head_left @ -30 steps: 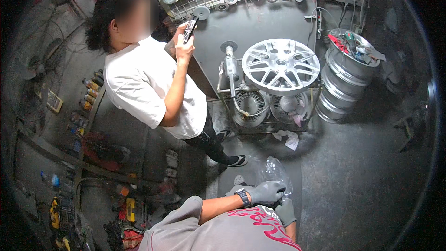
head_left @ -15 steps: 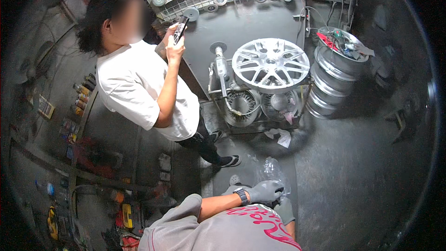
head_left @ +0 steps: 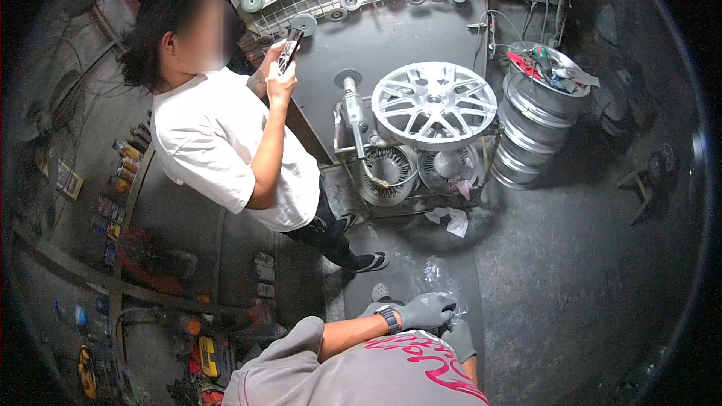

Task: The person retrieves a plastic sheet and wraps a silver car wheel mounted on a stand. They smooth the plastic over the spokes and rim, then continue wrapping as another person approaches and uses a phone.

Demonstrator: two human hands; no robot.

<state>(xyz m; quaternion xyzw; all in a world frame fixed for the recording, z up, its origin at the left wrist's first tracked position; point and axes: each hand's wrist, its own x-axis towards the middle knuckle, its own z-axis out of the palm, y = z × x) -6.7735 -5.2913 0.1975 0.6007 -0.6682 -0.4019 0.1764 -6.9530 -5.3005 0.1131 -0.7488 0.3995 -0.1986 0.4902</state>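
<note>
- Gloved left hand (head_left: pixel 425 311) and right hand (head_left: pixel 459 339) are sitting close together; I cannot tell whether they are gripping.
- Clear plastic (head_left: pixel 438 278) is spreading just beyond them.
- It is looking flimsy; hard tugging could tear it.

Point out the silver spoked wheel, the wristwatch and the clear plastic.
Silver spoked wheel (head_left: pixel 435 99): head view, on its central hub.
Wristwatch (head_left: pixel 389 320): head view, middle of its dark body.
Clear plastic (head_left: pixel 438 278): head view, on its crumpled middle.
</note>
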